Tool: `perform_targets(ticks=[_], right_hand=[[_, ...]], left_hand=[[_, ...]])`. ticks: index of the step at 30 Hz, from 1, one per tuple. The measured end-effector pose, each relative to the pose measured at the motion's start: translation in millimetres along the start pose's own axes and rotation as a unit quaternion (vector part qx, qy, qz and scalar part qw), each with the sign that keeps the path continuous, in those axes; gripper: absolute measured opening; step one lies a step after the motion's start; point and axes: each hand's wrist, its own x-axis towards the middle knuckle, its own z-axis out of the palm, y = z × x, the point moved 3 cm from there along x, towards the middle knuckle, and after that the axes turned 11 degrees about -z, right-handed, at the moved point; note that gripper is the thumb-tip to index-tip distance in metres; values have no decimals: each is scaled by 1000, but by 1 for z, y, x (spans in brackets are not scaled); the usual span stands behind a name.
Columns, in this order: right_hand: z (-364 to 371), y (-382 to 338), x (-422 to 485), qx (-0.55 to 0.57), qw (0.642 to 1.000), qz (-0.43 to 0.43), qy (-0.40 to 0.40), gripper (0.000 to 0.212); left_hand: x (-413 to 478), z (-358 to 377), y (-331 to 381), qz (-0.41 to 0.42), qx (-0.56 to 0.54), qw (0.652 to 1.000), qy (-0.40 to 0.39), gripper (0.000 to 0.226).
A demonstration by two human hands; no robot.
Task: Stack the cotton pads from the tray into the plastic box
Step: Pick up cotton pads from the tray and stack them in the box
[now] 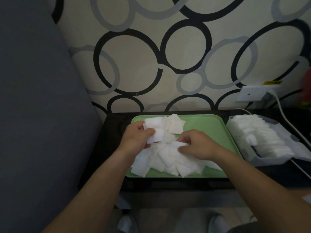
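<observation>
A green tray (212, 126) lies on a dark table and holds a loose heap of white square cotton pads (168, 162). My left hand (136, 138) grips a small bunch of pads (155, 132) above the tray's left part. My right hand (196, 145) pinches the edge of a pad on top of the heap. To the right of the tray stands a clear plastic box (284, 133) with a row of stacked pads (249, 132) inside.
The dark table (107, 148) stands against a wall with ring-patterned paper. A grey sofa (37, 115) fills the left side. A white wall socket (255, 95) with a cable (286, 118) sits behind the box. Slippers show on the floor below.
</observation>
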Motion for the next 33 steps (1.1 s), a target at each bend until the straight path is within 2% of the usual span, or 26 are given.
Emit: perform_targets(ticks=[4,9,10,12,14,16,20,24,29,33], right_hand=[[-11,2,-4,31,998,9,48,5],[-20,9,-9,57,993,35,96,5],[-23,8,-9,99,986,43,124,7],[-27,2,-11,254,953,53,158,6],[-25,-7,-13,385,911,46,140,10],[-19,-15,-13,430,896,32,103,14],[-7,-26,-8,444,890,41,96,11],[-3,-29,-3,425,896,52,117,7],[-1,-31,-1,385,911,64,137,13],[-2,-33,0,375,913,66,148,6]], left_hand=[[3,0,-2,-19,-8,1000,12,27],[3,2,-4,-18,-11,1000,0,24],[3,3,-4,-18,-12,1000,-3,24],[1,6,-5,-19,-14,1000,-14,24],[0,11,-5,-17,-13,999,-30,22],[-3,17,-3,-12,-13,999,-43,23],[-9,25,3,9,-19,997,-74,29],[-13,28,5,18,-11,996,-92,23],[-16,27,6,25,2,994,-106,21],[-15,26,6,22,3,994,-108,19]])
